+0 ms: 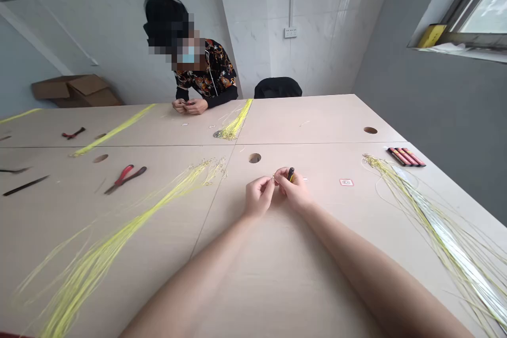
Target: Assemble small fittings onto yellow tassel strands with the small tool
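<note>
Near the middle of the table, my left hand (259, 196) and my right hand (293, 189) meet at the fingertips. My left thumb and finger are closed on a tiny gold-coloured piece (273, 177), too small to make out fully. A short black pen-like tool (291, 173) sticks up from my right hand, whose fingers are curled around it. My right fingertips also reach the tiny piece. To the left lies a bundle of yellow lines (134, 227) with small gold hooks at its far end. Another bundle of yellow lines (425, 211) lies to the right.
Red-handled pliers (124, 178) and a dark thin blade (26, 186) lie at left. Several red-and-black tubes (406, 157) sit at right, with a small label card (346, 182) nearer me. A table hole (254, 158) is ahead. Across the table a person (206, 74) works with both hands.
</note>
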A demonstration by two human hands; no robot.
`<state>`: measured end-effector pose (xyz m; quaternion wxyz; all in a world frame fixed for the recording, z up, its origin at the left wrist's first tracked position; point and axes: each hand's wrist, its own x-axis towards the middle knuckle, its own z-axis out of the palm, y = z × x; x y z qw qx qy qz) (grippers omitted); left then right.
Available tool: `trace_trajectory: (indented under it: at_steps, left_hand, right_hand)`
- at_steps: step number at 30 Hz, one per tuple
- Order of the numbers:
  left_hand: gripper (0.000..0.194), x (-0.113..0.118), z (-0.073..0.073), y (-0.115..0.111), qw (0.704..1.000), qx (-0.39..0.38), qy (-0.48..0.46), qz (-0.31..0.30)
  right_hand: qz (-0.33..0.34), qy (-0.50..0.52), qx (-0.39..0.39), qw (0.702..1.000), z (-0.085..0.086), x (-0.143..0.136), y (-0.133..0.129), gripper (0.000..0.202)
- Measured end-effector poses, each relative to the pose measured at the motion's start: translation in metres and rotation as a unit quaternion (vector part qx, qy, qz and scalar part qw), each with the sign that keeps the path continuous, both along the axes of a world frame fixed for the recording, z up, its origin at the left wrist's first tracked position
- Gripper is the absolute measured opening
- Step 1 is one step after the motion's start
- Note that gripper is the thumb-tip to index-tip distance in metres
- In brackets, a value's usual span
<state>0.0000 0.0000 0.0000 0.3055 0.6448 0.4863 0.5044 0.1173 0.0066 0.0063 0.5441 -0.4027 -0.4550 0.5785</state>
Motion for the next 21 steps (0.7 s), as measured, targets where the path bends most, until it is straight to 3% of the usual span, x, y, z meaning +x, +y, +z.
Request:
trace_trajectory:
  at_steps: [21]
  left_hand:
    - [0.028,-0.0001,-0.0009,0.0009,1.000,0.017,0.007,0.003]
  right_hand:
    - [0.004,0.030,0.005,1.000,-0.0091,0.0000,0.0056,0.025]
